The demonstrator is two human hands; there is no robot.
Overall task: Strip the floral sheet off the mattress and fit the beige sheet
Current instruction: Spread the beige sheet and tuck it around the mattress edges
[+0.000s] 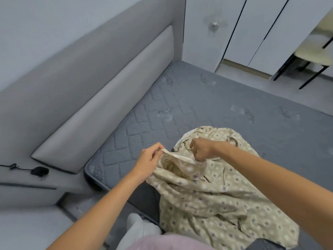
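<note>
Pale grey bedroom wall (36, 24) above a long grey padded fabric headboard (111, 98); tall white wardrobe doors (261, 29) at the far end; black-legged chair with cream cushion (313, 53) at right; black cable and plug (38, 171) on a grey ledge (27, 197) at left.

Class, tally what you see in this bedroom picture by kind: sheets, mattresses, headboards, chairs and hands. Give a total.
Sheets: 1, the beige sheet
Mattresses: 1, the bare grey mattress
Headboards: 1, the grey headboard
Chairs: 1, the chair
Hands: 2, left hand, right hand
Total: 6
</note>
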